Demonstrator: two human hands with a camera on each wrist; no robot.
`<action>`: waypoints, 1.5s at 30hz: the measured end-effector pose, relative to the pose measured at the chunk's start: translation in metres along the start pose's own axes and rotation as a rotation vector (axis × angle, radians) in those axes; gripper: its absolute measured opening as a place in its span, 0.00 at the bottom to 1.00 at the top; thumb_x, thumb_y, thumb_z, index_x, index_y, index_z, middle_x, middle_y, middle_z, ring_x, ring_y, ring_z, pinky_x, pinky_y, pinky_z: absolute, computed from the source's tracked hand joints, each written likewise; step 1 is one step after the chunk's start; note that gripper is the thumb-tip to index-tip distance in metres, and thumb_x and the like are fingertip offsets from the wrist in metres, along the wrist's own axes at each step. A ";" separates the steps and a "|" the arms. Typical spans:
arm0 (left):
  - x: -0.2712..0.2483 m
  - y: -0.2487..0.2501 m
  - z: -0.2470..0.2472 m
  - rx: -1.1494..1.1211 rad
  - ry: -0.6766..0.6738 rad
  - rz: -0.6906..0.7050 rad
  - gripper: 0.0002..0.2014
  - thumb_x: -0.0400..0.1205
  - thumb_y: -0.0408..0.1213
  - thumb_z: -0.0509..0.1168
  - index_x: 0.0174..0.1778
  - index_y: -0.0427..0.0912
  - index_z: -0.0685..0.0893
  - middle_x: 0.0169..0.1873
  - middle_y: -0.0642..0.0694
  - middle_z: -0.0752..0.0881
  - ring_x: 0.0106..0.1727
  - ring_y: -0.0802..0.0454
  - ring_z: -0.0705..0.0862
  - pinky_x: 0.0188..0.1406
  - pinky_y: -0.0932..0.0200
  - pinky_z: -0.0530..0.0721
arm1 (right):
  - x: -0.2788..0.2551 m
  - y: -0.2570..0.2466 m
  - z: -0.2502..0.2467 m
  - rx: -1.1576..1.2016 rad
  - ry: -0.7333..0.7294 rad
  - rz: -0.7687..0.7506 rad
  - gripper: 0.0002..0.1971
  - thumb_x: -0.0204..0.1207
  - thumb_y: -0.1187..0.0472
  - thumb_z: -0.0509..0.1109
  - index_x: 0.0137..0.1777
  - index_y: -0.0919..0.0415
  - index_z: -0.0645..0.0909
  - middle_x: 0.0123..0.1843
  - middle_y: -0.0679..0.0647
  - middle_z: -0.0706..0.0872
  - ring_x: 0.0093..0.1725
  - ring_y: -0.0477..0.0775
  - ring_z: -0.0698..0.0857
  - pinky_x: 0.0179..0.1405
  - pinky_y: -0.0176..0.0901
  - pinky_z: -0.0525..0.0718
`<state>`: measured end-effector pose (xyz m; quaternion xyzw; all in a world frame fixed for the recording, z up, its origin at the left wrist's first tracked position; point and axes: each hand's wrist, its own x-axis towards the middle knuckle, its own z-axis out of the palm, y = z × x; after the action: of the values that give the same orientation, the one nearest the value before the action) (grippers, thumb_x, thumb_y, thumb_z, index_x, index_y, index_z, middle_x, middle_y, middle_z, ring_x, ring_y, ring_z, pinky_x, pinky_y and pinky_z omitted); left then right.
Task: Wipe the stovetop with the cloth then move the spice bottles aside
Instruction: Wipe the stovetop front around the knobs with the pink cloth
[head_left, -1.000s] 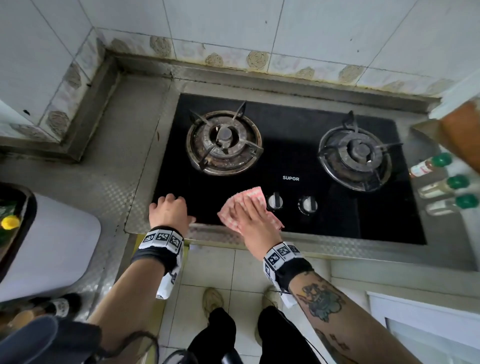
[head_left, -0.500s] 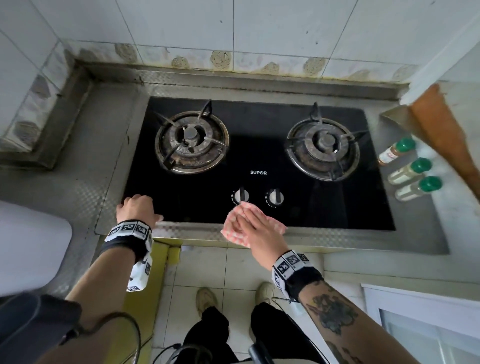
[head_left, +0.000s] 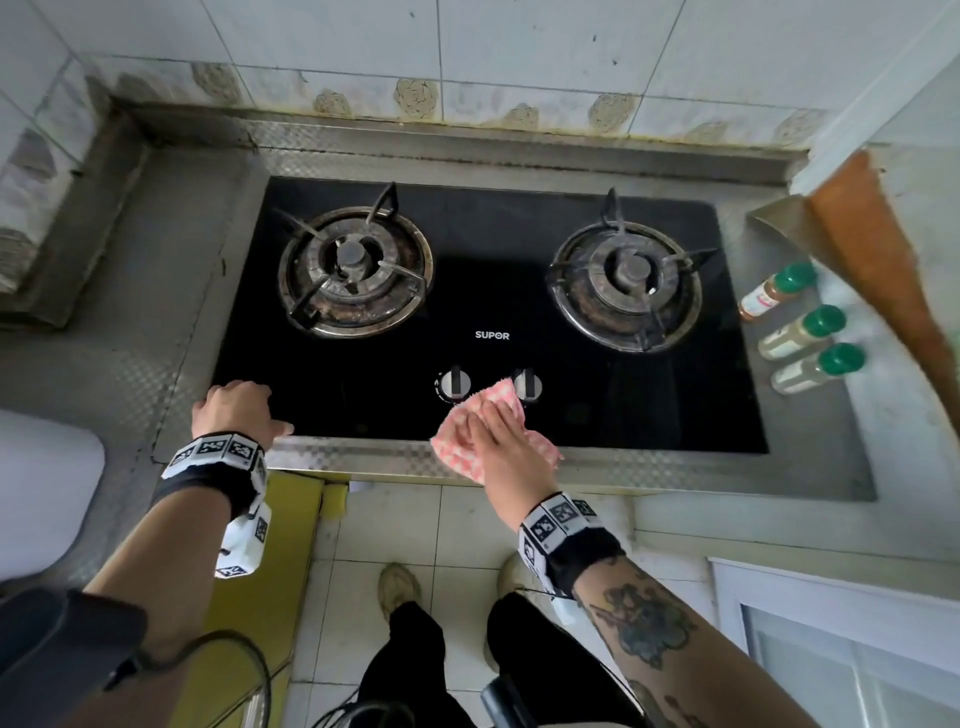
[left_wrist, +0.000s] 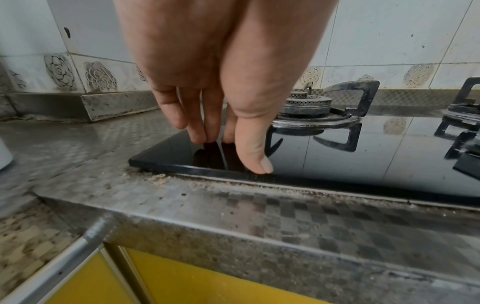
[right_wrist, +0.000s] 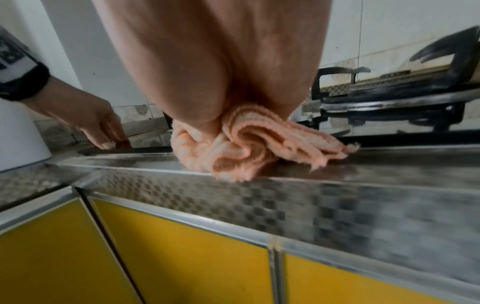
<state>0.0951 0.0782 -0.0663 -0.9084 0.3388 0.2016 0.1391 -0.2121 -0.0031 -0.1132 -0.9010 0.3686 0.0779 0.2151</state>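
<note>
Head view: pink checked cloth (head_left: 498, 431) bunched on the near edge of the black glass stovetop (head_left: 363, 395), half on the glass and half over the steel counter rim (head_left: 675, 470), far corner touching the right control knob (head_left: 527, 385) and lying just beside the left knob (head_left: 453, 384). Soft, light and limp by the look of the folds in the right wrist view (right_wrist: 249, 148); likely to ride up or roll under the palm unless pressed flat, so best held down under a spread palm rather than pinched at a corner. Glass glossy and probably slick, so little resistance to a sweep, though the knobs and both burner grates (head_left: 356, 270) (head_left: 626, 283) will snag loose edges.

Right hand (head_left: 506, 441) laid over the cloth, fingers fairly straight and pointing toward the knobs, pressing down rather than gripping; wrist raised, forearm angled in from the lower right. Left hand (head_left: 234, 408) at the near left corner of the glass, fingers slightly bent with tips (left_wrist: 200, 133) touching the surface and the thumb at the front edge, holding nothing, seemingly a brace.

Three green-capped spice bottles (head_left: 802, 332) in a row on the counter to the right of the stove, well apart from both hands, not yet moved. Small, rigid, probably light and easy to tip; best taken around the body below the cap.
</note>
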 end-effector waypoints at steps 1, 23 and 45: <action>0.000 0.001 0.000 0.001 -0.006 -0.007 0.27 0.76 0.45 0.75 0.70 0.40 0.81 0.66 0.37 0.82 0.70 0.35 0.76 0.70 0.40 0.71 | -0.009 0.010 -0.002 0.019 0.021 -0.015 0.34 0.82 0.70 0.58 0.85 0.63 0.47 0.87 0.61 0.44 0.86 0.59 0.39 0.85 0.51 0.40; -0.001 0.010 -0.002 -0.030 -0.025 -0.064 0.32 0.72 0.44 0.79 0.73 0.44 0.80 0.67 0.38 0.84 0.70 0.35 0.78 0.69 0.41 0.73 | 0.038 0.145 -0.046 -0.319 -0.119 -0.104 0.42 0.74 0.57 0.64 0.83 0.71 0.50 0.85 0.66 0.54 0.85 0.68 0.47 0.83 0.63 0.45; 0.008 0.013 -0.006 -0.037 -0.018 -0.110 0.22 0.66 0.42 0.83 0.53 0.41 0.89 0.52 0.35 0.89 0.62 0.36 0.83 0.68 0.43 0.74 | 0.033 0.111 -0.040 -0.299 -0.027 0.168 0.39 0.74 0.64 0.63 0.83 0.70 0.50 0.83 0.68 0.56 0.83 0.72 0.51 0.83 0.65 0.49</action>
<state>0.0938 0.0618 -0.0660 -0.9263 0.2831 0.2081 0.1361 -0.2663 -0.1124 -0.1235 -0.8878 0.4241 0.1616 0.0763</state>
